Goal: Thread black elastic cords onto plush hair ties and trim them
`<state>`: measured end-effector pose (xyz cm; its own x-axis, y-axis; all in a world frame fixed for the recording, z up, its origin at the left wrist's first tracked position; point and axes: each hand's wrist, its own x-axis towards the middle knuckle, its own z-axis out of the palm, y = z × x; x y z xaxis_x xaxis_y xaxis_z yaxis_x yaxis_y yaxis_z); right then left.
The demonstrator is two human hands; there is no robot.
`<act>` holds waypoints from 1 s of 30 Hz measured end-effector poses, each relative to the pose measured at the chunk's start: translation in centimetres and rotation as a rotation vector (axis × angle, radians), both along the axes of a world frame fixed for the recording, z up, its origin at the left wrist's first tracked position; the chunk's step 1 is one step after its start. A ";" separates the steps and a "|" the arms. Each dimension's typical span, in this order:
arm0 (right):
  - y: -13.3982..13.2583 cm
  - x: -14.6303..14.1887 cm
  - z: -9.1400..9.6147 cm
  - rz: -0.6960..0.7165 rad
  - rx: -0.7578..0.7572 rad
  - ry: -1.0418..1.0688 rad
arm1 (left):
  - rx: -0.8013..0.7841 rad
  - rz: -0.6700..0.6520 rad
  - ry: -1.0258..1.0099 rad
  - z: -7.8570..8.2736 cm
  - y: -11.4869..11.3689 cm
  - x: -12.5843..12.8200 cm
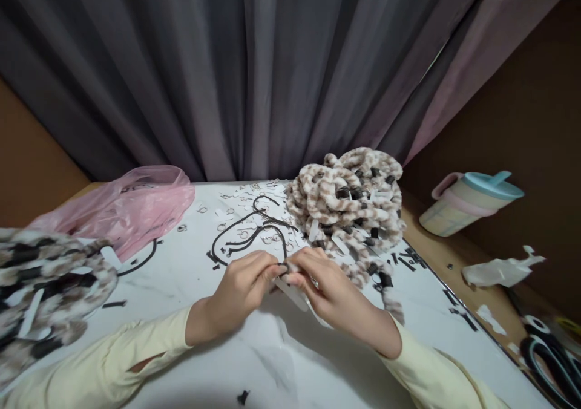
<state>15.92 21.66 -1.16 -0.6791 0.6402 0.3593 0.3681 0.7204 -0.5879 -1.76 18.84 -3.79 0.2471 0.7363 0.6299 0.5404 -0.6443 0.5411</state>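
Head view: The left hand (247,285) and right hand (329,285) meet above the white marbled tabletop (181,348); the fingertips of both are clamped on a thin, flexible black cord (285,245). A flat, translucent white plastic strip (293,295) projects below the fingertips; which hand retains it cannot be determined. The cord extends away from the hands, left of the brown-and-white fluffy coil pile (345,197).
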 end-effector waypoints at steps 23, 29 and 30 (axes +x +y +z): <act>-1.8 -2.5 -1.8 -0.081 -1.256 0.354 | 0.076 0.192 0.135 -2.8 2.5 -0.7; -0.3 -1.3 -2.7 -0.164 -0.657 0.040 | 0.277 0.163 0.339 -3.4 3.5 -1.6; -0.4 -1.2 -2.7 -0.176 -0.569 -0.018 | 0.290 0.158 0.361 -3.4 3.5 -1.6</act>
